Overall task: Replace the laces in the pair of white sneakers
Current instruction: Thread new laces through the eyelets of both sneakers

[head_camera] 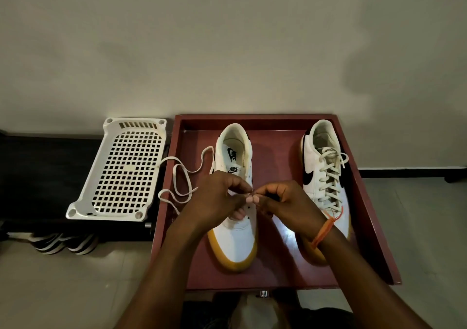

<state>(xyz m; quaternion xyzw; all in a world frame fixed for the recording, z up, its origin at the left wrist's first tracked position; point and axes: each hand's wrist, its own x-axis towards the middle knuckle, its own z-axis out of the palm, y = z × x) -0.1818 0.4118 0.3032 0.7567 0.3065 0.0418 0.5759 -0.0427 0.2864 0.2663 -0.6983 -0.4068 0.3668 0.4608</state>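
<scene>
The unlaced white sneaker with its gum sole is worked over mid-tray; a lace tip, barely visible, is pinched by both hands, left hand and right hand.

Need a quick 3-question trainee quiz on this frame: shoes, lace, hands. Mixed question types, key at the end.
1. True or false: the right sneaker in the red tray is fully laced.
2. Where does the loose lace trail? A) over the tray's left edge toward the white perforated basket B) across the right sneaker C) inside the basket
3. Over which shoe do the left hand and right hand meet, fingertips pinched together?

Key:
1. True; laces cross every eyelet row in view.
2. A
3. The left sneaker, whose visible eyelets are empty.
</scene>
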